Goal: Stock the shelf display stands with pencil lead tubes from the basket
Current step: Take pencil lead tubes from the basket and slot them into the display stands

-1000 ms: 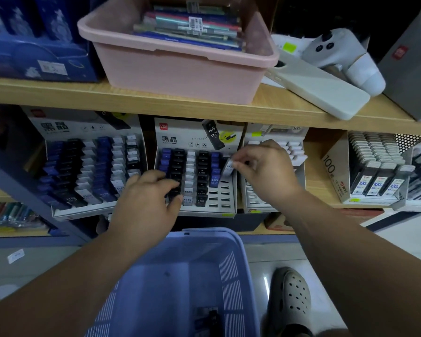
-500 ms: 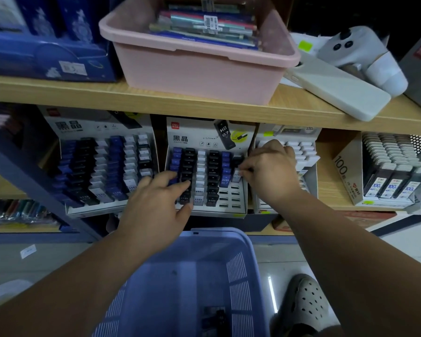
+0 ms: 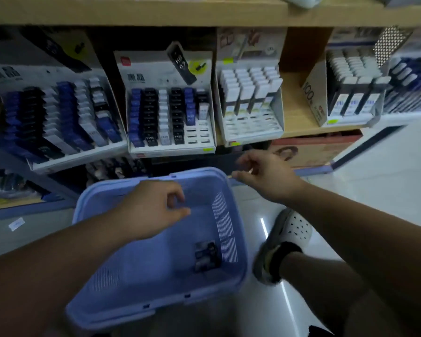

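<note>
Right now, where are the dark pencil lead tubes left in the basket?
In the head view, the small dark pencil lead tubes lie on the floor of the pale blue plastic basket, near its right slotted wall.

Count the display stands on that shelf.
4: left stand, centre stand, white stand right of it, "100" stand. A fifth may be cut off at the right edge.
</note>
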Tool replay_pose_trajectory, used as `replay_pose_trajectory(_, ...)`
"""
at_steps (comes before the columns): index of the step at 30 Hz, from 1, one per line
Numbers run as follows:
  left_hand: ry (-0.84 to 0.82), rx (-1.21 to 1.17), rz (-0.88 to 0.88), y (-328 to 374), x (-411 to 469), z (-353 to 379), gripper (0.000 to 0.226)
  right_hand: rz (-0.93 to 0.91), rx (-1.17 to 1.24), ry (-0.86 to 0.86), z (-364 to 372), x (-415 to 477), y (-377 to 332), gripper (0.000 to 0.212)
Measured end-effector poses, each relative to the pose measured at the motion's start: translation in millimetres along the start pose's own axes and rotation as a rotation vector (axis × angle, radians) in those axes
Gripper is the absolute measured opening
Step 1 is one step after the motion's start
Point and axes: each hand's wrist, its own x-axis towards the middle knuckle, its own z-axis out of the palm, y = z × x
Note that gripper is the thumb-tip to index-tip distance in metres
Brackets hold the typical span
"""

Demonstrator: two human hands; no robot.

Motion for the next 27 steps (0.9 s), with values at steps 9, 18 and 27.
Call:
replay_pose_trajectory(9,-0.507,0.166,-0.186,-57,48,135,0.07,0.476,0.637,-0.05,116,-80,73,0.02)
replay_pose_trajectory(18,-0.567,0.257,-0.033,-104,86,245,0.091,0.464,0.79,-0.019,128,-88,77,0.016)
replay_pose_trajectory(27,-0.414,0.263,0.298,-125,79,283,0.06,0.486,0.848,-0.024,132,-88,78,0.023)
